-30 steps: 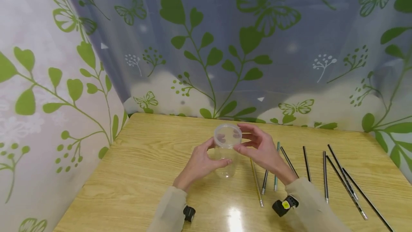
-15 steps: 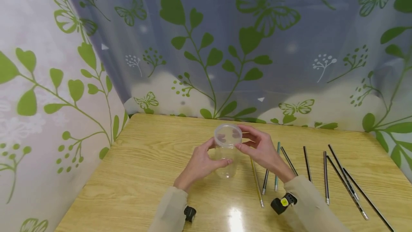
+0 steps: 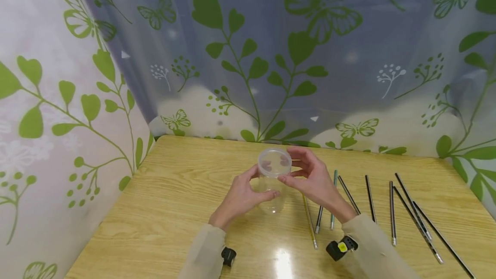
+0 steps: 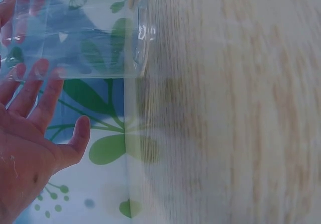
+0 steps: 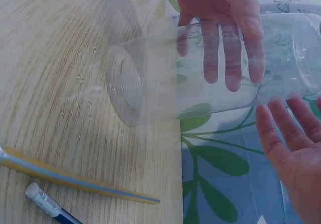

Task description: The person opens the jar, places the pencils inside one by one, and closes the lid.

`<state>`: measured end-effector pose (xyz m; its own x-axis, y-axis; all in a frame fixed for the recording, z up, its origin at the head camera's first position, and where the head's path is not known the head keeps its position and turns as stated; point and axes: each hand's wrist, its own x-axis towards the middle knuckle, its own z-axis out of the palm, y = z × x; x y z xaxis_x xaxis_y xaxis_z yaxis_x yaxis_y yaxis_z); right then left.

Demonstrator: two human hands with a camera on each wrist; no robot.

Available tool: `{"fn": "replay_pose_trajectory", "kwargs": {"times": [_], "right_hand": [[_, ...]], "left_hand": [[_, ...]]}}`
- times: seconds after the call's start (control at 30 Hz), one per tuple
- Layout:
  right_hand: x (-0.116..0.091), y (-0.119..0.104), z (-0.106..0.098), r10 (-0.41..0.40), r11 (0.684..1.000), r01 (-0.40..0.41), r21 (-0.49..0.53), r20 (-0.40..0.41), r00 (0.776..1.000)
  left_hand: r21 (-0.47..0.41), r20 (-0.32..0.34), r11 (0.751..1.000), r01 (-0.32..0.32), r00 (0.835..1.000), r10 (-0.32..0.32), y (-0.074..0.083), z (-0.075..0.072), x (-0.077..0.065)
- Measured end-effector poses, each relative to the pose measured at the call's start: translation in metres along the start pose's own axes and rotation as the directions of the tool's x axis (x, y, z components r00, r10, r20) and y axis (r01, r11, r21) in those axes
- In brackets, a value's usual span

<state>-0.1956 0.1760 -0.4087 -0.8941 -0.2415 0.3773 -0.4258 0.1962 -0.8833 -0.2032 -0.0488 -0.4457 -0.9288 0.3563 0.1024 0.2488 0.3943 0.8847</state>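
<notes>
Between both hands a clear plastic jar (image 3: pixel 273 207) stands nearly upright, bottom close to the wooden table. My left hand (image 3: pixel 242 197) grips its body, thumb across the front and fingers reaching behind. Around the whitish ring at the top, my right hand (image 3: pixel 311 179) curls its thumb and fingers. Nothing shows inside the jar (image 5: pixel 155 81) in the right wrist view, where the left hand's fingers appear through the wall. In the left wrist view the left hand (image 4: pixel 37 133) has its fingertips against the jar (image 4: pixel 95 43).
A yellow pencil (image 3: pixel 309 221) and a teal pencil (image 3: pixel 332 218) lie right of the jar on the wooden table (image 3: pixel 155 210). Several dark pencils, one a black pencil (image 3: pixel 370 197), spread farther right. A patterned curtain (image 3: pixel 248 55) hangs behind the table.
My right thumb has shifted slightly left along the top of the jar. The left hand, the jar and the pencils stay where they were.
</notes>
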Motion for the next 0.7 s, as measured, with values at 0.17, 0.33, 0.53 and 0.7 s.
{"fn": "replay_pose_trajectory", "kwargs": {"times": [0.17,0.33,0.53,0.7], "right_hand": [[0.0003,0.0,-0.0004,-0.009,1.0,0.009,0.019,-0.001,1.0],[0.0003,0.0022,-0.0042,-0.014,0.998,0.011,0.064,0.039,0.999],[-0.0012,0.0016,-0.0056,-0.001,0.998,-0.001,0.06,0.044,0.999],[-0.0035,0.0002,-0.0032,0.019,0.998,-0.019,0.06,0.004,1.0]], "left_hand": [[-0.003,0.0,1.0,-0.006,1.0,0.006,-0.0001,0.0002,0.0004],[-0.01,0.005,1.0,-0.01,1.0,0.01,-0.0003,0.0,0.0006],[-0.014,0.008,1.0,-0.01,1.0,0.01,-0.0011,-0.0001,0.0005],[-0.016,0.006,1.0,-0.016,1.0,0.016,-0.0013,0.0003,0.0006]]}}
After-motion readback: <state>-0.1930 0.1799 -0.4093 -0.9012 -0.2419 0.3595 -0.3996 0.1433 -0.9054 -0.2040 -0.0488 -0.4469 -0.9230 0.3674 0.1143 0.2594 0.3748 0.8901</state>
